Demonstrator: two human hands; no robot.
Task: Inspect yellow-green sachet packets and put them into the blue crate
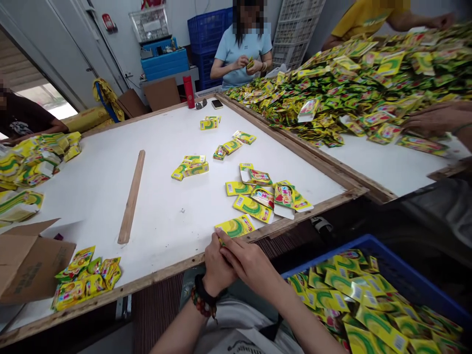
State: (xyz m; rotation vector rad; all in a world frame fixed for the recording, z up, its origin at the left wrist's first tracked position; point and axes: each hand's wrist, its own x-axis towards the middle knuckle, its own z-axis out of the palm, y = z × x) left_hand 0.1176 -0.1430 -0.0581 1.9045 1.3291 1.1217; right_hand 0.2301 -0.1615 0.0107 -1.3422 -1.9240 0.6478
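My left hand (218,263), with dark beads and a black band at its wrist, is closed at the table's front edge. My right hand (250,258) lies over it, fingers pressed together. A sliver of yellow and green shows between them; most of what they hold is hidden. Just beyond the fingertips is a flat yellow carton (236,226) with a green swirl, its left end partly covered by my fingers. Several more cartons lie behind it, including an open-flapped carton (284,195) and a yellow one (253,208).
A wooden strip (132,196) lies on the white table (162,216). Sachets (88,278) sit beside a cardboard box (33,263) at left. A blue crate (368,241) of cartons stands at my right. Beyond the wooden rim (295,150) is a large sachet heap (354,88), with co-workers around.
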